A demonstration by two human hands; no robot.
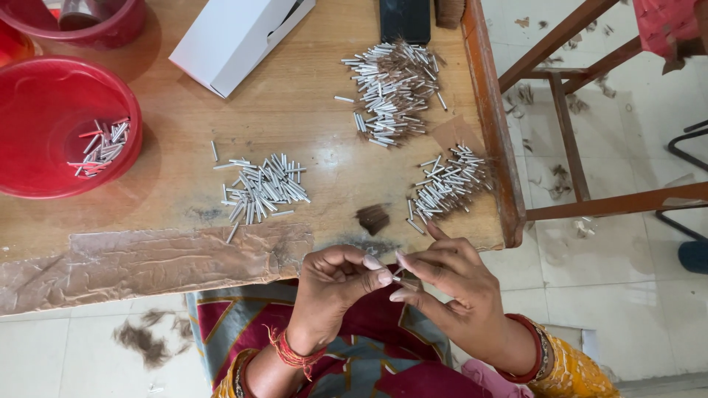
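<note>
My left hand (335, 284) and my right hand (446, 284) meet just below the table's front edge, over my lap. Their fingertips pinch one small silver metal tube (398, 272) with a thin tuft of dark hair at it. Right above the hands, a small brown hair tuft (373, 218) lies on the wooden table (310, 125). Three heaps of silver tubes lie on the table: a bare heap in the middle (262, 189), a heap with hair at the right edge (447, 184), and a larger heap with hair at the back (389, 90).
A red bowl (44, 158) at the left holds several tubes (102, 146). Another red bowl (88, 22) sits behind it. A white box (240, 37) and a black flat object (405, 18) lie at the back. Brown tape (147, 258) covers the front edge. Hair clumps (144, 340) litter the floor; a wooden frame (568, 110) stands to the right.
</note>
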